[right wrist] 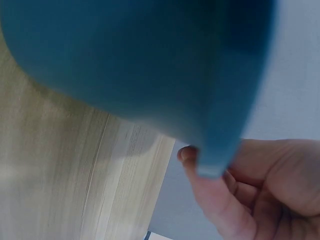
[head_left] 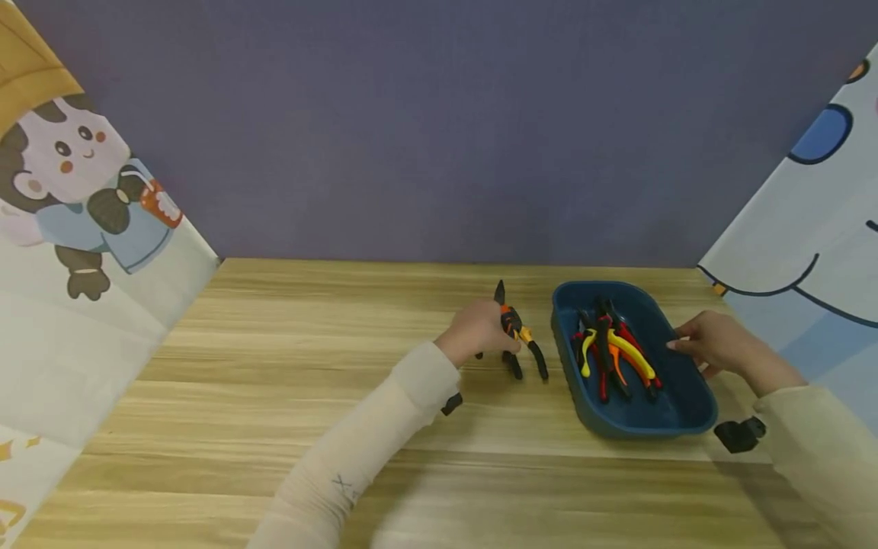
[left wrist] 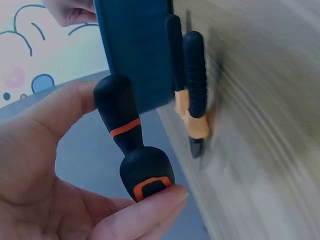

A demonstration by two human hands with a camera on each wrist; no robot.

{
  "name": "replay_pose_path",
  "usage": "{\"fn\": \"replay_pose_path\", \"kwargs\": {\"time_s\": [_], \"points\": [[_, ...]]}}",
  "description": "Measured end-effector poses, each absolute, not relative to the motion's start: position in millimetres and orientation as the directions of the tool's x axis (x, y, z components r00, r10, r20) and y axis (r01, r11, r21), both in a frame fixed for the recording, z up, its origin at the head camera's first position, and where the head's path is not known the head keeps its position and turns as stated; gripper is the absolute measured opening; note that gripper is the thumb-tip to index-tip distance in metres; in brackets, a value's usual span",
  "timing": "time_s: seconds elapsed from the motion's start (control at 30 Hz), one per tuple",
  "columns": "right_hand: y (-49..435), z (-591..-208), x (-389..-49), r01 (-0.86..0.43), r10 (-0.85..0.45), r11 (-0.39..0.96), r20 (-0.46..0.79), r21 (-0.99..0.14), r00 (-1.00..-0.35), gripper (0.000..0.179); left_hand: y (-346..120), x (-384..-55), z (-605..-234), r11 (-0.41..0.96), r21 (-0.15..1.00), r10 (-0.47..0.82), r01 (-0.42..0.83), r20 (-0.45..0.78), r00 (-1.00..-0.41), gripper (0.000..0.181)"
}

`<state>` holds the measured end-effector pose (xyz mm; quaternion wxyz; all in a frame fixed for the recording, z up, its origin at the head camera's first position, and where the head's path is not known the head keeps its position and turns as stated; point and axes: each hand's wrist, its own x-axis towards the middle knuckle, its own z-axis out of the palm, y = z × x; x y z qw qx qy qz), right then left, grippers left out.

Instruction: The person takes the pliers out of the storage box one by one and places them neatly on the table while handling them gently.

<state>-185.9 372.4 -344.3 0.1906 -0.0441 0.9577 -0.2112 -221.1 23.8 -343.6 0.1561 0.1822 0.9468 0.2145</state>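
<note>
My left hand grips a pair of pliers with black handles trimmed in orange, thumb on one side and fingers on the other. Right beside it on the table lies a second pair of pliers, with black grips and yellow-orange necks. My right hand pinches the right rim of a dark blue plastic bin, thumb on the inside and fingers outside. Several pliers with yellow, red, orange and black handles lie heaped in the bin. The left hand hides part of the pliers it holds.
The wood-grain table runs back to a dark grey-blue panel. Printed cartoon sheets stand at the left and right sides. A small black wrist device sits by the right sleeve.
</note>
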Motion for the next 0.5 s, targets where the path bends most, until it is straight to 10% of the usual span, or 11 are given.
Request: {"fn": "replay_pose_path", "kwargs": {"time_s": [0.5], "points": [[372.3,-345.5,-188.3,0.004,-0.156,0.910,-0.350,-0.414,-0.924,0.044,2.0,-230.7,-364.9,0.890,0.408,0.337,0.205,-0.283,-0.898,0.032]]}}
